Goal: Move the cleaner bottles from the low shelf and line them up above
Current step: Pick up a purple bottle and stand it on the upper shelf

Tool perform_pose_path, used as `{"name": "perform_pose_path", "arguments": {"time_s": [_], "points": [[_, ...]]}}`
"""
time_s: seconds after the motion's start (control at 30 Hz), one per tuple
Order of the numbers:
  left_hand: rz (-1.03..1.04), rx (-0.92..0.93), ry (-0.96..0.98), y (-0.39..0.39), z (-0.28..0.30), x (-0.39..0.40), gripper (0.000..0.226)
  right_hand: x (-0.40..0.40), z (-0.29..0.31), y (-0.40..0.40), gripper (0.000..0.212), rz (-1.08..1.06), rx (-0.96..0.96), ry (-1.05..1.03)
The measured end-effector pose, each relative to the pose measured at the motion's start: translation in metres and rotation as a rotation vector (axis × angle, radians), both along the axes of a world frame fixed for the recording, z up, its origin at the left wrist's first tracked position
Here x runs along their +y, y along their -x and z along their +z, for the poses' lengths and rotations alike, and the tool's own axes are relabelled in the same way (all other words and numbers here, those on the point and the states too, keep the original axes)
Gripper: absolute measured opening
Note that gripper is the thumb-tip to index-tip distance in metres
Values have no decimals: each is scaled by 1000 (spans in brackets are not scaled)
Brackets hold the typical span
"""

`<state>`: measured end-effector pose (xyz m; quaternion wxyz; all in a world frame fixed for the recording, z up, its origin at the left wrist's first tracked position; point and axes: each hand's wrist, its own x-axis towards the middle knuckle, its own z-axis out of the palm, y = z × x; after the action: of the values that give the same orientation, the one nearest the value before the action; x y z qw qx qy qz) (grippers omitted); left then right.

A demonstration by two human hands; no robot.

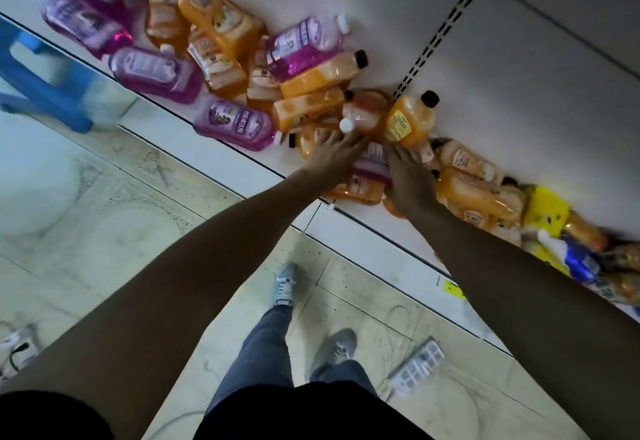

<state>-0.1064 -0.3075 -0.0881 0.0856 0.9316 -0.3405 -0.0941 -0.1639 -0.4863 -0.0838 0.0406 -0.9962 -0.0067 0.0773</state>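
Head view: orange and purple cleaner bottles [221, 24] lie heaped on the low shelf [398, 0]. The left hand [332, 155] grips a white-capped bottle [360, 116], the right hand [408, 176] an orange black-capped bottle [410, 121], probably for lifting above.

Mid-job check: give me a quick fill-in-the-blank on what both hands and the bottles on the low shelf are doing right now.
1. Both hands reach into the bottles piled on the low shelf, which lie mostly on their ____.
2. By the left hand is a bottle cap coloured ____.
3. The orange bottle above the right hand has a ____ cap.
4. The stool on the floor is ____.

Answers: sides; white; black; blue
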Motion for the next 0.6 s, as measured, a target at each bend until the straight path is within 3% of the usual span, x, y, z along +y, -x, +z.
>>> {"name": "perform_pose_path", "arguments": {"time_s": [0.1,0.2,0.33,0.47,0.6], "points": [[10,38,120,5,15,7,84,-4,18,5,82,34,-58,-13],[19,93,377,19,43,14,76,-8,50,21,73,29,-111,-95],[35,237,638,46,112,20,85,-10,103,68,62,-14,-80,-322],[113,514,988,84,165,17,86,-9,151,135,59,-234,19,-1068],[88,579,1012,155,194,9,81,-14,188,200,63,-352,-84,-1495]]}}
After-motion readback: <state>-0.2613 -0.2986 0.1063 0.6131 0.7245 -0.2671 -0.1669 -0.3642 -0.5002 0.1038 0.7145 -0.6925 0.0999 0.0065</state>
